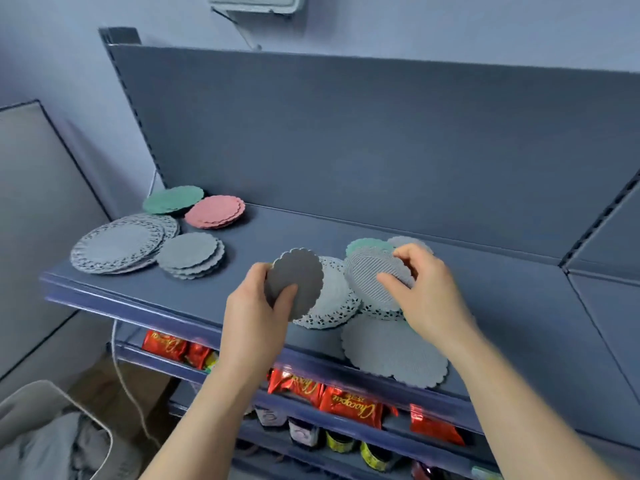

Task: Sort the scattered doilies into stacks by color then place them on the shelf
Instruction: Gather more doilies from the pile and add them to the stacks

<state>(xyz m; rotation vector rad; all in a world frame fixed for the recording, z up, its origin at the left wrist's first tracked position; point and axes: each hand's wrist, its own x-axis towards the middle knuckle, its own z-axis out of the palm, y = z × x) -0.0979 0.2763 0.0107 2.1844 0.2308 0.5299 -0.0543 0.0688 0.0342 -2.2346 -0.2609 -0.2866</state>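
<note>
Both hands work over the top shelf (311,223) in the head view. The left hand (256,306) grips a dark grey scalloped doily (294,282), thumb across its face. The right hand (426,292) pinches a ribbed grey doily (370,275), tilted above a loose pile. In the pile lie a lacy pale doily (334,299), a green doily (365,244) and a large grey doily (394,351) at the shelf's front edge. At the left end sit sorted stacks: green stack (173,199), pink stack (215,212), grey stack (190,254) and lacy stack (117,247).

4 doily stacks (188,252), loose doilies (394,351) nearby
</note>
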